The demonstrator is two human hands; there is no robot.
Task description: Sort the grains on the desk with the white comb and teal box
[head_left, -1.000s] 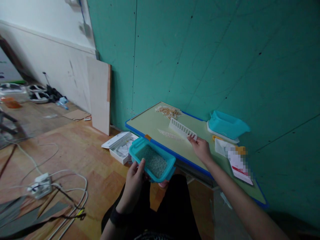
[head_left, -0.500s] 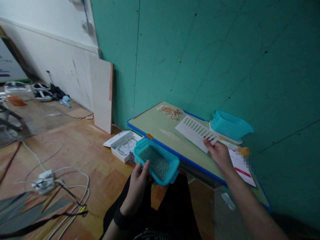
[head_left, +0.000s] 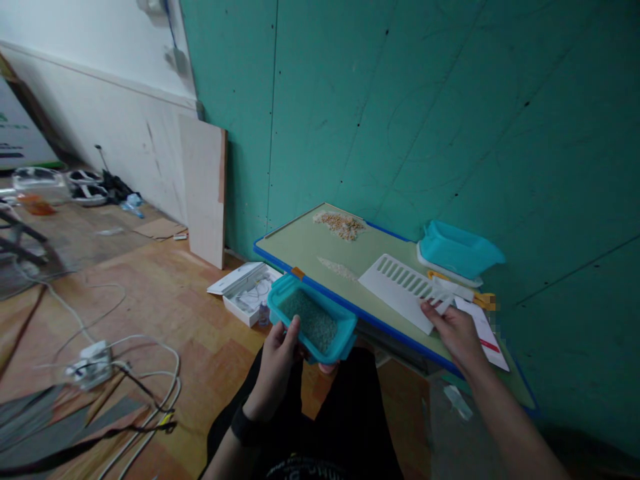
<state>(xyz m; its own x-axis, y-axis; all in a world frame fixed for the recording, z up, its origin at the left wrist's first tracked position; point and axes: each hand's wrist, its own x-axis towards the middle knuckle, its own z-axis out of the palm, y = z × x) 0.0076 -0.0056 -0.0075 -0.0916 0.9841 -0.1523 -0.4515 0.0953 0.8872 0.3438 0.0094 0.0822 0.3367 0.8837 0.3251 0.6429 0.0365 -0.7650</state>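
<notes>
My left hand [head_left: 277, 363] grips the near end of a turquoise plastic box [head_left: 313, 325] filled with small grey-green grains, held just below the front edge of a low green table [head_left: 305, 243]. My right hand [head_left: 454, 329] holds the edge of a white slotted plastic tray [head_left: 403, 289] that lies flat on the tabletop. A pile of tan grains [head_left: 340, 224] lies at the table's far left corner, and a thin streak of pale grains [head_left: 338, 269] lies nearer the middle.
A second turquoise box [head_left: 459, 250] stands on a white lid at the table's back right, beside papers [head_left: 483, 330]. A teal wall rises behind the table. An open white case [head_left: 245, 290], a power strip with cables [head_left: 93, 357] and a leaning board [head_left: 203, 187] are on the wooden floor.
My right hand has carried the white slotted tray to the right and laid it flat on the table. The box in my left hand has barely shifted.
</notes>
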